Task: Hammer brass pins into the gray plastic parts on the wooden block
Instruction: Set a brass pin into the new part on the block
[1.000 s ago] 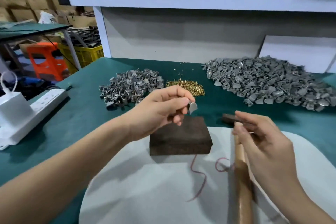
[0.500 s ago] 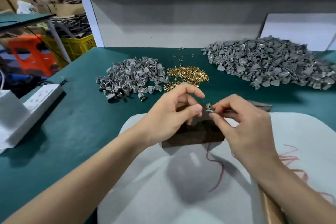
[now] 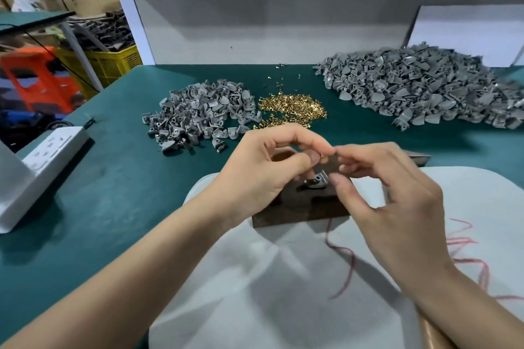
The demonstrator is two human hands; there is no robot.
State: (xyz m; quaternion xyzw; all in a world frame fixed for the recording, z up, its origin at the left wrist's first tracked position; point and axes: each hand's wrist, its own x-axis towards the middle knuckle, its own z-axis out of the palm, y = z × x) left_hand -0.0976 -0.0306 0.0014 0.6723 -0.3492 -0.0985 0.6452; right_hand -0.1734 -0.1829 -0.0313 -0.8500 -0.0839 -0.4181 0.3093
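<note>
- Bench: green mat [image 3: 113,193] against a gray back panel. A white cloth [image 3: 283,292] lies at the near edge with the wooden block [image 3: 300,210] on it.
- Stock behind the block: a small gray heap [image 3: 198,113], a heap of loose pins [image 3: 292,108], and a large gray heap [image 3: 425,88].
- Change over the last second: the gray part [image 3: 317,181] has gone from the left fingers onto the block top. The right hand [image 3: 397,201] has let go of the hammer [image 3: 418,157], whose head now lies on the cloth behind that hand.
- Reading: the part is seated and the pin is being placed. No striking yet.
- Left hand [image 3: 263,173]: thumb and forefinger pinch a brass pin [image 3: 322,154] just above the part.
- Right hand: fingers curled and meeting the left fingertips, thumb tip at the part's edge. It is blurred, so I cannot tell whether it grips anything.
- The part sits directly below and between both hands.
</note>
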